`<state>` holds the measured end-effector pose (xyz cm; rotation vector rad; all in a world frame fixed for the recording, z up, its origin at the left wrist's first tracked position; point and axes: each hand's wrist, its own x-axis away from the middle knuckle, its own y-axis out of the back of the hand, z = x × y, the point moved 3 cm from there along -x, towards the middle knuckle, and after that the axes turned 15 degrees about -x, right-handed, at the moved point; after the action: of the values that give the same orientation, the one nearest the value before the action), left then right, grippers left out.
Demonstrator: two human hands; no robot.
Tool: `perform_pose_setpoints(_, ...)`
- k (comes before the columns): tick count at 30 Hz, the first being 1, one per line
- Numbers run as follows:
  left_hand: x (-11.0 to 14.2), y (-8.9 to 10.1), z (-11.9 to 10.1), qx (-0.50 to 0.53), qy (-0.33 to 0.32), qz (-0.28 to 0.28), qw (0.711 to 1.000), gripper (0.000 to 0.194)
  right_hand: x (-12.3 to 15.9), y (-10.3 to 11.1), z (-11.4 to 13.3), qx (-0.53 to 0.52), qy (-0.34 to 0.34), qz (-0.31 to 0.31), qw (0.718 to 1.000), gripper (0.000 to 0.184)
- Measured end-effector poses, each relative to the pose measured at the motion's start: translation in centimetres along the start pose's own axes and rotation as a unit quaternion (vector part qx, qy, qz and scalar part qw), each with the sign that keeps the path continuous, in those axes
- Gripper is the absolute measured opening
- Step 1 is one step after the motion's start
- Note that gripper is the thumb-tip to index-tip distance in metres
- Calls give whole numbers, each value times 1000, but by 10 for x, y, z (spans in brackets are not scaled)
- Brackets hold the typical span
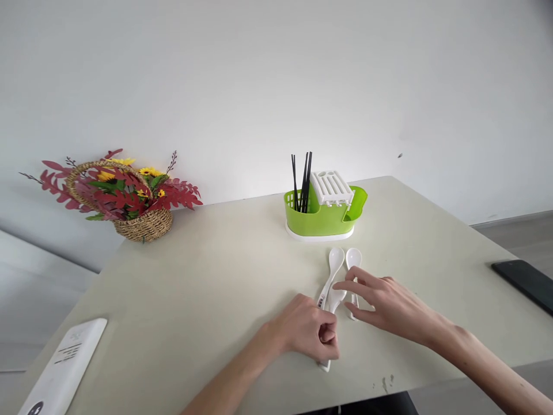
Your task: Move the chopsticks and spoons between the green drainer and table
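While black chopsticks [306, 183] are already standing in the green cutlery caddy [322, 223], three white spoons [336, 261] are remaining on the table [216, 276], the left hand [306, 326] clenching one handle, the right hand [384, 301] hovering, fingers apart.

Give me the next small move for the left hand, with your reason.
Probably lift the middle spoon clear: the left hand has its grip closed around the handle, and the bowl lies between the left spoon and the right spoon, while the right hand is open.
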<state>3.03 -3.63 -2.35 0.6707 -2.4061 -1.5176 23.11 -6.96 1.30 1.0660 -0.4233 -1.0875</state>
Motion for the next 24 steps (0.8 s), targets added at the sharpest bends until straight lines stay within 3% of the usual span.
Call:
perform_pose_setpoints(12, -1, 1, -1, -41, -14, -2, 999, 27, -6, -2, 4, 43, 17, 49, 998, 42)
perform_pose_setpoints(24, 0, 2, -1, -41, -11, 19, 999, 24, -19, -15, 8, 115, 99, 111, 982, 29)
